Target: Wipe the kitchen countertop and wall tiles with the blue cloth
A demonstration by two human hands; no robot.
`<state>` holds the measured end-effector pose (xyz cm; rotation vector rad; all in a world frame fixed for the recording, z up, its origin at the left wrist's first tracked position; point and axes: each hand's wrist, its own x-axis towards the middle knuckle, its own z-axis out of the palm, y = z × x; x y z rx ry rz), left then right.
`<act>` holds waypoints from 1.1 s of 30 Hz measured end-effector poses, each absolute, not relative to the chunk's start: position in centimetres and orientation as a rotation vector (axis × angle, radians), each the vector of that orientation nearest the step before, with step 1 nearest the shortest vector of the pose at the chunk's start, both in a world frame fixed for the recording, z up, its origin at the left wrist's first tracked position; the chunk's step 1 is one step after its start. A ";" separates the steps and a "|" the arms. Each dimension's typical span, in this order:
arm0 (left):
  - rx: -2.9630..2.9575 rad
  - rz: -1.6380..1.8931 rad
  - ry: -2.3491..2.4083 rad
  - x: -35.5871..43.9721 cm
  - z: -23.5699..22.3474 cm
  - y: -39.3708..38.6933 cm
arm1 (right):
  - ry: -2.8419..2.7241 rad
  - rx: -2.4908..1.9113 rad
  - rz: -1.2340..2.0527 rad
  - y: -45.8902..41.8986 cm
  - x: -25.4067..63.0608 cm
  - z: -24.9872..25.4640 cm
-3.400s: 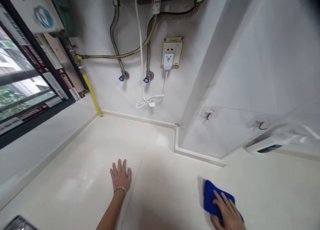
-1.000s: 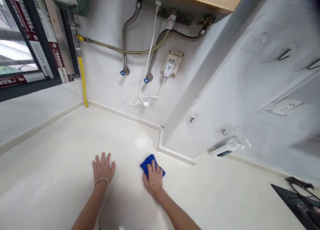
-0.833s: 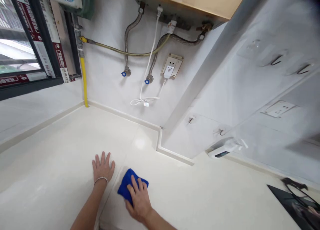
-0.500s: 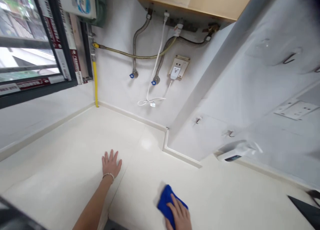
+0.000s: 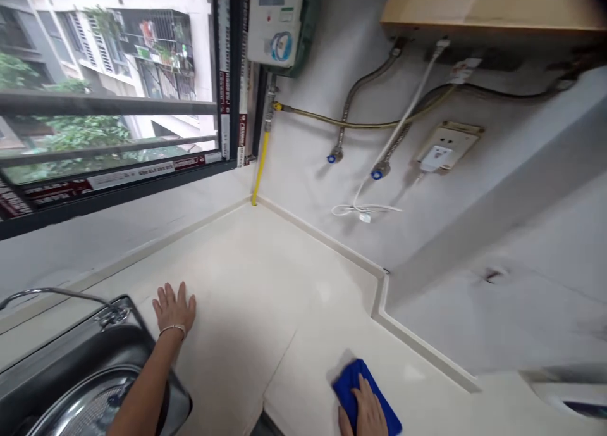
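Note:
My left hand (image 5: pixel 175 312) lies palm down with fingers spread on the cream countertop (image 5: pixel 222 284), close to the corner of the steel sink. A bracelet circles its wrist. My right hand (image 5: pixel 367 407) holds a folded blue cloth (image 5: pixel 351 382) pressed against the counter, right of a thin seam. The cloth sticks out past the fingers on both sides. The lower part of the right hand is cut off by the frame's bottom edge.
At lower left stands the sink (image 5: pixel 137 322) with a faucet (image 5: pixel 61 292) and a round metal colander (image 5: pixel 71 411) in it. A raised edging (image 5: pixel 322 233) follows the walls. A yellow pipe (image 5: pixel 261 167) meets the back corner. A tied white cord (image 5: pixel 355 209) hangs above the counter.
The view has turned left, bringing the sink into sight. My left hand has shifted left across the counter, away from the seam. My right hand stays on the cloth.

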<state>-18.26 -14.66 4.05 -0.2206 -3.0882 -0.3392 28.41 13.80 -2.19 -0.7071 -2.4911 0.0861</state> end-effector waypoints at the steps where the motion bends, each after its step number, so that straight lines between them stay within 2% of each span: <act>1: -0.166 -0.352 -3.088 -18.6 4.0 -15.4 | -2.496 -0.683 0.099 13.6 26.0 -2.0; 6: 0.006 -0.331 -3.111 -19.2 3.2 -16.3 | -2.582 -0.442 0.160 9.8 15.6 -1.3; 12: -0.005 -0.323 -3.035 -18.5 2.7 -15.9 | -2.878 0.060 0.317 4.9 7.7 1.1; 18: 0.020 -0.237 -3.047 -18.1 3.2 -16.0 | -2.920 0.244 0.354 9.6 -0.3 2.0; 24: 0.000 -0.123 -3.040 -18.9 2.4 -16.2 | -2.865 -0.241 0.222 21.2 -3.5 0.5; 33: 0.026 -0.071 -3.084 -19.4 2.9 -16.0 | -2.656 -1.071 -0.007 36.6 0.1 -1.7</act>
